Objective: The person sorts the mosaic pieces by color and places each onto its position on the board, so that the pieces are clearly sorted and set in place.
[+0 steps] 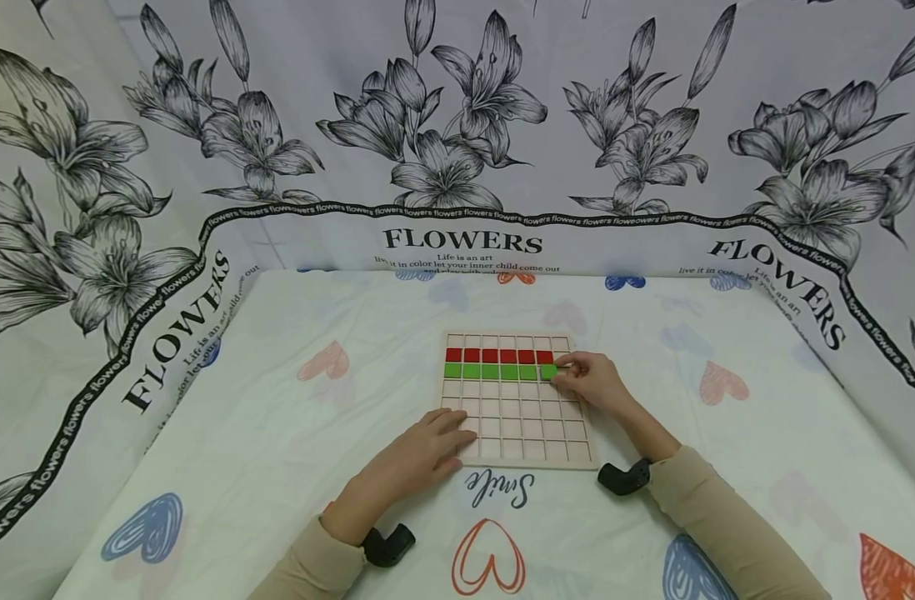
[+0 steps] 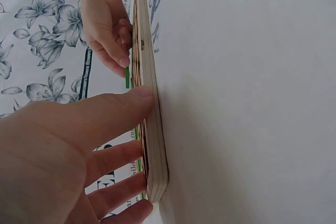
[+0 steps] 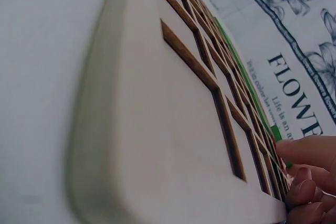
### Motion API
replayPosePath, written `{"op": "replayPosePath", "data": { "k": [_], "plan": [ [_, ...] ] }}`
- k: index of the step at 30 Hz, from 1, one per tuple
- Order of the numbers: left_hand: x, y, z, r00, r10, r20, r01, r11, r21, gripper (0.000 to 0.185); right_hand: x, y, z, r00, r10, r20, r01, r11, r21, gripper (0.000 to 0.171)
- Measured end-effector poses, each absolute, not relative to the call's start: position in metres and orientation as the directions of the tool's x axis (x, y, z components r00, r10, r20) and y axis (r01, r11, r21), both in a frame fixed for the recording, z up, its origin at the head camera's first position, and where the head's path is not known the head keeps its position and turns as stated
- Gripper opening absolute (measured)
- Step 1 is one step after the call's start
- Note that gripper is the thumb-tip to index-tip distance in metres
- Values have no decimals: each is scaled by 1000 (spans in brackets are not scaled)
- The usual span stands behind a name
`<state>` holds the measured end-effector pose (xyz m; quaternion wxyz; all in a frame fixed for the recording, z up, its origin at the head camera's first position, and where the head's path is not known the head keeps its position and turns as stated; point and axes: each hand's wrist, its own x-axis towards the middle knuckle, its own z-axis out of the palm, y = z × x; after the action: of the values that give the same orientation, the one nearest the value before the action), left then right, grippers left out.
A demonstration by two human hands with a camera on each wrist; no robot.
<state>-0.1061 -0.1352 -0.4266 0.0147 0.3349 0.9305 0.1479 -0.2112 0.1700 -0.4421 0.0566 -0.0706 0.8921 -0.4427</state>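
Observation:
A wooden grid board (image 1: 528, 463) lies on the table, its square cells edged by thin raised strips. One row holds several red square tiles (image 1: 490, 356); in the row just nearer, several green tiles (image 1: 491, 372) sit side by side. My right hand (image 1: 598, 385) pinches a green tile (image 1: 549, 372) between thumb and fingers at the right end of that green row, where it looks slightly raised. At the board's near left corner rests my left hand (image 1: 416, 454), fingers spread over the left cells. The left wrist view shows its thumb (image 2: 140, 98) against the board's side edge.
The tabletop is covered by a white cloth (image 1: 352, 417) printed with hearts and the word "Smile". Behind and beside it hangs a white curtain (image 1: 457, 183) with black line-drawn flowers. Each wrist carries a black device (image 1: 624, 478) close to the table.

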Motion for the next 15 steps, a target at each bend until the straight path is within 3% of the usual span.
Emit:
{"op": "replayPosePath", "data": {
  "k": [15],
  "plan": [
    [-106,-134,-427,-777,625,67,615,733,290,36,-214,168,-445,-985,-169,-29,-83,621,-780,30]
  ]
}}
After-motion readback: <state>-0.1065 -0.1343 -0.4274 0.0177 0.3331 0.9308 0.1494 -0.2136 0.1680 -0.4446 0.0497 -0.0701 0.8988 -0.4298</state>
